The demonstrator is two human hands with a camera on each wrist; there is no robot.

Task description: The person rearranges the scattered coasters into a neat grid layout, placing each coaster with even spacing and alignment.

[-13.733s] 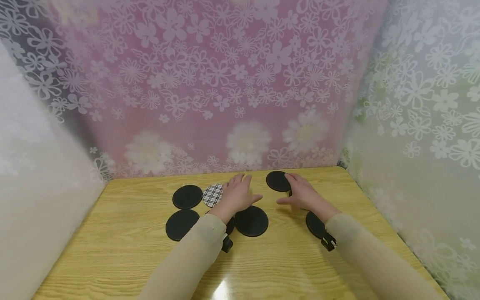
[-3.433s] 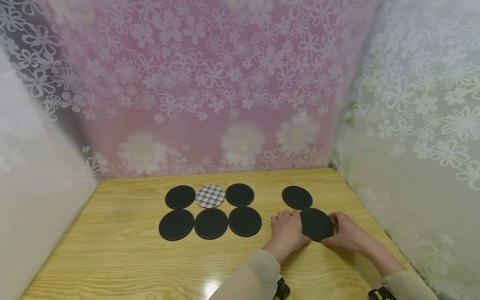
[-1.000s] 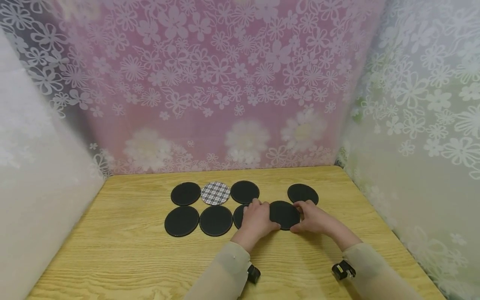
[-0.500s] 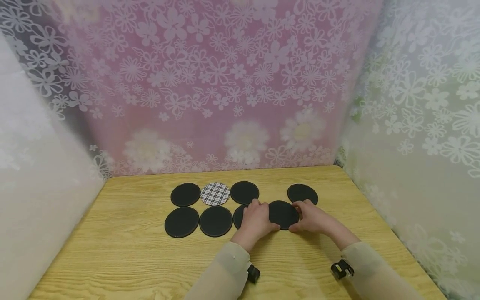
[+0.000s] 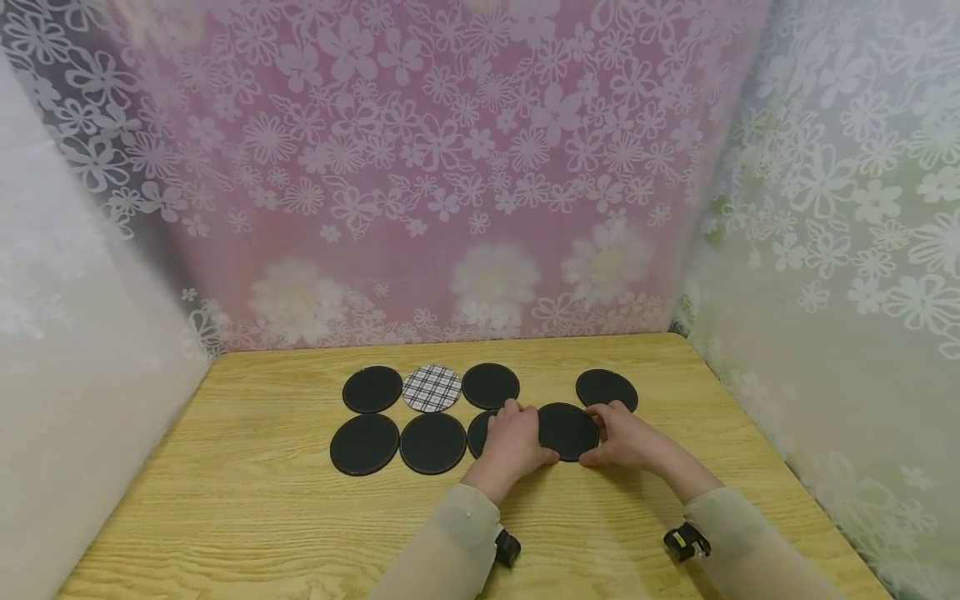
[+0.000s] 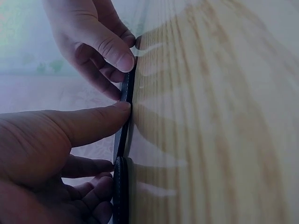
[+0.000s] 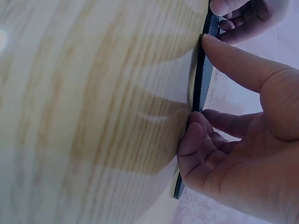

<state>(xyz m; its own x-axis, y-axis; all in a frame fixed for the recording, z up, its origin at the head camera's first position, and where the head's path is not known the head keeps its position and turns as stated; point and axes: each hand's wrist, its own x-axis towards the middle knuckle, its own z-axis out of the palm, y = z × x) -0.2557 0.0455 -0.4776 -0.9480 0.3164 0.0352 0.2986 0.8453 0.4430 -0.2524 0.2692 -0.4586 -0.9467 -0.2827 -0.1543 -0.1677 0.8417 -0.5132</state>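
A black round coaster (image 5: 567, 430) is held flat on the table (image 5: 225, 517) between both hands, and the relation that matters is its place against the near row of coasters. The left hand (image 5: 513, 440) is set at the coaster's left edge, the right hand (image 5: 628, 437) at its right edge, so the disc lies directly between the two grips, with neither hand nearer than the other. Being round, it has no long axis to be reckoned with; only its sideways position counts. Each grip is closed on the rim: in the left wrist view the thumb (image 6: 88, 122) is seen pressed to the thin dark edge, and in the right wrist view the thumb (image 7: 233, 63) and curled fingers (image 7: 196, 140) are seen pinching the opposite edge. To the left, the neighbouring black coaster (image 5: 480, 433) of the near row is partly covered by the left hand, and the held disc is placed just beside it; whether the two edges touch cannot be told from the head view. Further left, two more black coasters (image 5: 432, 442) are laid in the same row. Behind them a far row is formed, with a checked coaster (image 5: 431, 388) between black ones, and a single black coaster (image 5: 606, 389) lies apart, just behind the right hand.
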